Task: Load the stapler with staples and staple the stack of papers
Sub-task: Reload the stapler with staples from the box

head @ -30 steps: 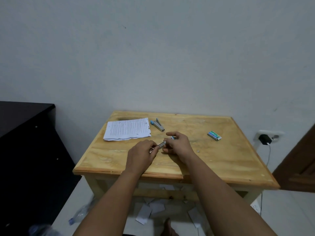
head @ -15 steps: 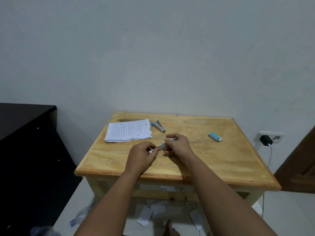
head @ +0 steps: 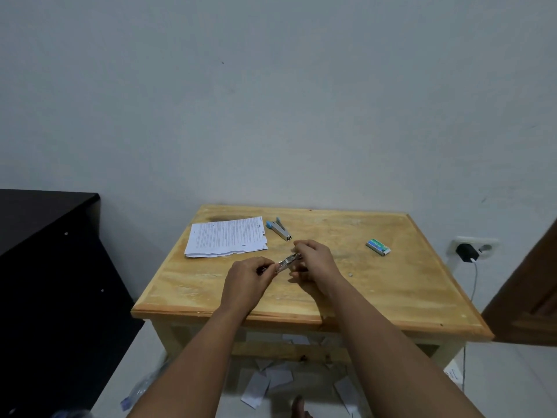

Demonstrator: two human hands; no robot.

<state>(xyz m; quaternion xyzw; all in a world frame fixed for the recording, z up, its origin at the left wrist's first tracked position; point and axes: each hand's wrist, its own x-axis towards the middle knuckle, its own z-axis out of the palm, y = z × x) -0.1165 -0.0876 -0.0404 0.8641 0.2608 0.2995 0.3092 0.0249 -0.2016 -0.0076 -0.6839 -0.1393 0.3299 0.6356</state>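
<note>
Stapler (head: 288, 262) btwn hands (mid-table (head: 391, 291))

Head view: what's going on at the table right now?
A person holds a small metal stapler between both hands above the wooden table: the left hand pinches one end, the right hand grips the other. The stack of papers, a second blue stapler and the staple box lie untouched.

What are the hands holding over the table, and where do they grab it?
A small metal stapler. The left hand pinches its near end and the right hand grips its far end. What exactly the fingers do there is too small to tell.
</note>
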